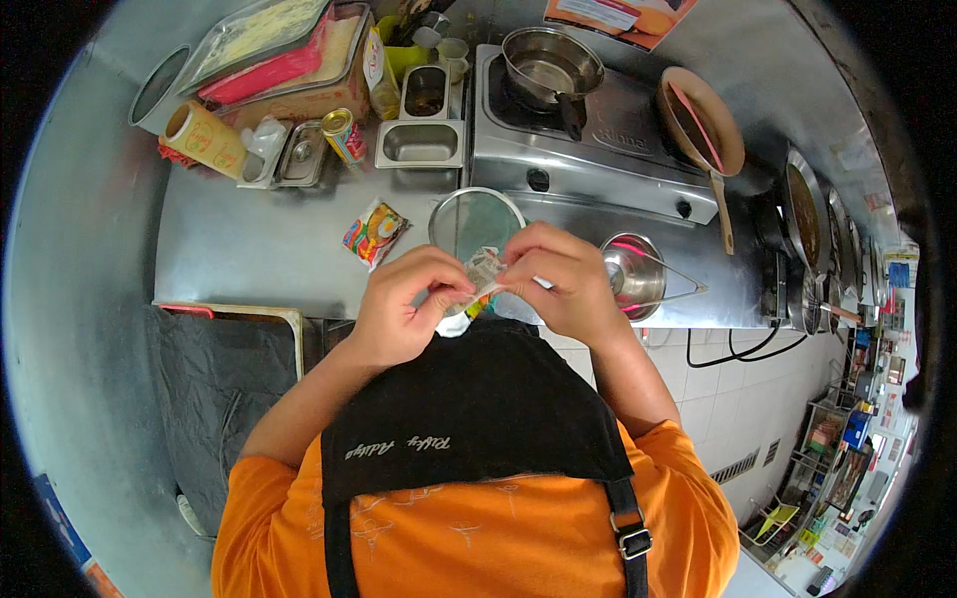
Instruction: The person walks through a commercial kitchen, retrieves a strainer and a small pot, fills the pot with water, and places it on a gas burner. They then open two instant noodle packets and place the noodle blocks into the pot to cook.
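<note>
My left hand (407, 303) and my right hand (561, 280) pinch a small clear plastic sachet (483, 270) between thumbs and fingers, one at each end. Its contents are too small to make out. Below the sachet, partly hidden by my hands, is a colourful wrapper (478, 306). Just beyond my fingers, a round fine-mesh strainer (477, 220) rests on the steel counter (247, 239). A packet of instant noodles (375, 233) lies to the left of the strainer. Close by my right hand stands a steel pot (643, 276) with tongs (677, 276) across it.
A Rinnai gas stove (613, 149) bears a saucepan of clear liquid (552, 63) and a tan frying pan (703, 119) with a red utensil. Steel containers (420, 143), a can (344, 136) and stacked trays (277, 60) line the back left. More pans (804, 209) are at right.
</note>
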The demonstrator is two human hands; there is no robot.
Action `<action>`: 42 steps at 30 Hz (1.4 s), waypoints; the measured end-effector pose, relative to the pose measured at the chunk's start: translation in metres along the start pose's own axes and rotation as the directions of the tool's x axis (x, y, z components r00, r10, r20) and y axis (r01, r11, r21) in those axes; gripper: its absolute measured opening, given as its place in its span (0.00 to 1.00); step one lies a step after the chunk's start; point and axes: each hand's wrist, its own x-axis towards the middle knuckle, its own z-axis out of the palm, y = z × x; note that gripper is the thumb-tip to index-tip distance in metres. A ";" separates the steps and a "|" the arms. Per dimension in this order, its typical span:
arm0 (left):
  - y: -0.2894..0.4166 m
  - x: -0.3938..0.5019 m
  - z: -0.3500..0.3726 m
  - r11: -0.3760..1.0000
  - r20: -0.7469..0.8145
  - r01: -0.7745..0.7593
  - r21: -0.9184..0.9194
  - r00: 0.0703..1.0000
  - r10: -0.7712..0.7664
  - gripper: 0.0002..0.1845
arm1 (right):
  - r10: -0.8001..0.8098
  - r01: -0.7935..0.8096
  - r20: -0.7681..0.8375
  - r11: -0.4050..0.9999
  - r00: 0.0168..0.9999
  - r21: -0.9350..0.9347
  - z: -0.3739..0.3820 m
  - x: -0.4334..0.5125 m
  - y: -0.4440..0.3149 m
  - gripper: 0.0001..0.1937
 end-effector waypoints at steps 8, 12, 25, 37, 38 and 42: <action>-0.007 -0.002 0.018 0.999 -0.214 0.039 0.014 0.976 -0.035 0.07 | 0.200 -0.190 -0.390 0.980 0.899 0.064 0.023 -0.002 -0.001 0.12; -0.009 -0.004 0.027 0.970 -0.268 0.090 -0.228 0.952 -0.151 0.03 | 0.221 -0.212 -0.177 0.975 0.959 0.070 0.032 -0.015 -0.005 0.17; -0.009 -0.001 0.002 0.997 0.104 0.067 -0.036 0.993 -0.063 0.07 | 0.217 -0.219 0.031 0.963 0.976 0.159 0.024 -0.026 -0.001 0.07; -0.044 0.008 0.025 0.977 -0.017 -0.100 -0.187 0.995 0.099 0.53 | 0.311 -0.231 -0.002 0.710 0.950 0.665 0.032 -0.032 0.021 0.09; -0.045 0.010 0.031 0.974 0.011 -0.066 -0.219 0.997 0.070 0.62 | 0.325 -0.260 0.023 0.711 0.946 0.653 0.029 -0.029 0.016 0.11; -0.044 0.004 0.033 0.978 0.040 0.072 -0.196 0.997 -0.065 0.58 | 0.219 -0.218 0.035 0.910 0.975 0.353 -0.002 -0.014 -0.013 0.27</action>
